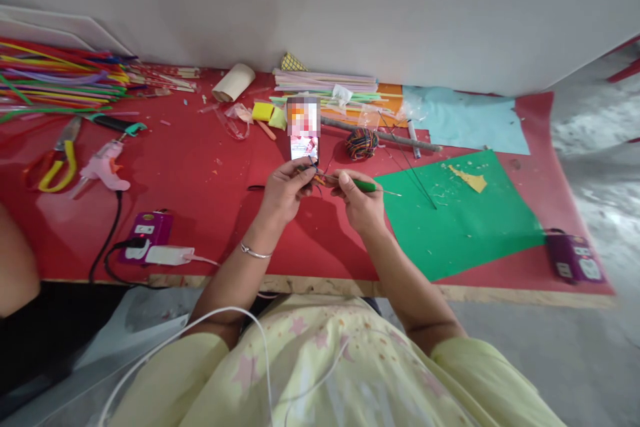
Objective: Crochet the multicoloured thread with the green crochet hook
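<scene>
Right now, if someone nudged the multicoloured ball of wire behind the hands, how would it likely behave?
The ball of wire looks round and small, so it would probably roll across the red table. It seems light. A stick lies right behind it and might stop it.

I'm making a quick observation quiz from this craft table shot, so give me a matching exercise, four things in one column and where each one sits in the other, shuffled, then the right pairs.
Things:
1. ball of multicoloured cord
2. yellow-handled pliers
3. green paper sheet
4. pink glue gun

Places:
A. far left of the red table
B. under a yellow paper scrap, right of the right hand
C. just beyond the right hand
D. between the pliers and the left hand

Pairs: 1-C, 2-A, 3-B, 4-D
</scene>
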`<state>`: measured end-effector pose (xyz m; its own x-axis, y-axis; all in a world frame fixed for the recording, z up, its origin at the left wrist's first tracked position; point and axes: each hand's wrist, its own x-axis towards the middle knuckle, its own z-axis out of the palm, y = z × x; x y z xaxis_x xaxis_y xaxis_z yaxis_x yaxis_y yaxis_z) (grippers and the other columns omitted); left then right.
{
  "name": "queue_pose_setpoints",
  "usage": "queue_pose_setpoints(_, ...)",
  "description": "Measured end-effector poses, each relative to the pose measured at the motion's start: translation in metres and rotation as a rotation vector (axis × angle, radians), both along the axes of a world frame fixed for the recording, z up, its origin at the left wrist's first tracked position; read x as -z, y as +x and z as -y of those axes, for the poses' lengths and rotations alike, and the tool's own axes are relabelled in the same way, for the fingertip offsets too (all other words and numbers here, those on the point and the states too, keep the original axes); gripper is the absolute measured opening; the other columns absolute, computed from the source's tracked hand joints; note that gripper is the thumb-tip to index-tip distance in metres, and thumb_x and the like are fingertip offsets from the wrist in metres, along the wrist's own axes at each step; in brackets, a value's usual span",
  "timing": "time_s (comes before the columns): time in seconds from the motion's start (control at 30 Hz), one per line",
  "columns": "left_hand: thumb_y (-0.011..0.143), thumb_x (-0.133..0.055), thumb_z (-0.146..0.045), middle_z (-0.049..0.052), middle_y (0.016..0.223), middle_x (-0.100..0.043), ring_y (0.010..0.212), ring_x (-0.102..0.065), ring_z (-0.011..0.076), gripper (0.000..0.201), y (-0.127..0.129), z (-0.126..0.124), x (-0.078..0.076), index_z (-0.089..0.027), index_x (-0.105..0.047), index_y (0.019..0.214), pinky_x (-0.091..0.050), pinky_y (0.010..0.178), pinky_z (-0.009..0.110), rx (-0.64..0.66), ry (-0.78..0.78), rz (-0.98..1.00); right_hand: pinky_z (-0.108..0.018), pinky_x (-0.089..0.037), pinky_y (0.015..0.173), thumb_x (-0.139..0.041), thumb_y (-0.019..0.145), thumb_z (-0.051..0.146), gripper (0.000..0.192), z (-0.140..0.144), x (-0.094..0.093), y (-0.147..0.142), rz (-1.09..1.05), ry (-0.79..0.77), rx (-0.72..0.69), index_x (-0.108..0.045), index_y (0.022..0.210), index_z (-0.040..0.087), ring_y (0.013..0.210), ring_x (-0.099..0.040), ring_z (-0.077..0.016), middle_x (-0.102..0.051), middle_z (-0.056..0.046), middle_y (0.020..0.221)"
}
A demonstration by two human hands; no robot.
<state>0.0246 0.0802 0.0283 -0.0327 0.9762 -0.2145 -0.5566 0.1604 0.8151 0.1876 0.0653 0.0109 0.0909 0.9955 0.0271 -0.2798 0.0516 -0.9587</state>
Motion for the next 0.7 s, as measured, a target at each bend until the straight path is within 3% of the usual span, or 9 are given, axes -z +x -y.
queue_pose_setpoints(0.1, 0.06, -0.103, -0.033, 0.002, 0.076, -0.08, 0.059, -0.066, 0.0095, 0.039, 0.004, 0.001, 0.0, -0.019, -0.082, 0.09, -0.042, 0.049, 0.02, -0.066, 0.025, -0.069, -0.033, -0.069, 0.069, -0.088, 0.087, 0.054, 0.029, 0.003, -0.001, -0.003, 0.095, 0.081, 0.053, -0.088, 0.098, 0.027, 0.082, -0.084, -0.0214, -0.088, -0.005, 0.092)
queue_pose_setpoints(0.2, 0.059, -0.104, -0.031, 0.002, 0.078, -0.081, 0.061, -0.068, 0.0098, 0.042, 0.006, 0.002, -0.002, -0.019, -0.081, 0.093, -0.043, 0.05, 0.019, -0.021, -0.02, 0.0, -0.038, -0.07, 0.089, -0.086, 0.092, 0.043, 0.015, 0.007, -0.003, 0.001, 0.367, 0.396, 0.038, -0.089, 0.101, 0.031, 0.097, -0.084, -0.0227, -0.089, -0.006, 0.105)
queue_pose_setpoints(0.3, 0.063, -0.103, -0.028, 0.002, 0.079, -0.081, 0.062, -0.069, 0.0087, 0.039, 0.004, 0.002, -0.003, -0.018, -0.08, 0.093, -0.041, 0.049, 0.017, 0.027, -0.059, 0.106, -0.039, -0.069, 0.092, -0.082, 0.096, 0.034, 0.013, 0.008, -0.003, 0.006, 0.484, 0.59, 0.041, -0.088, 0.107, 0.033, 0.101, -0.084, -0.023, -0.089, -0.007, 0.109)
queue_pose_setpoints(0.5, 0.068, -0.1, -0.022, 0.002, 0.083, -0.082, 0.065, -0.071, 0.008, 0.035, 0.002, 0.001, -0.003, -0.018, -0.081, 0.097, -0.039, 0.048, 0.015, 0.067, -0.084, 0.179, -0.037, -0.07, 0.092, -0.081, 0.097, 0.024, 0.023, 0.005, 0.002, 0.007, 0.468, 0.724, 0.068, -0.085, 0.118, 0.032, 0.105, -0.084, -0.0224, -0.088, -0.007, 0.115)
queue_pose_setpoints(0.7, 0.067, -0.098, -0.018, 0.002, 0.083, -0.081, 0.065, -0.07, 0.0082, 0.033, 0.001, 0.001, -0.003, -0.019, -0.081, 0.096, -0.04, 0.048, 0.015, 0.042, -0.072, 0.195, -0.039, -0.071, 0.09, -0.079, 0.099, 0.026, 0.021, 0.005, 0.004, 0.006, 0.51, 0.74, 0.095, -0.085, 0.119, 0.031, 0.102, -0.085, -0.0233, -0.088, -0.007, 0.112)
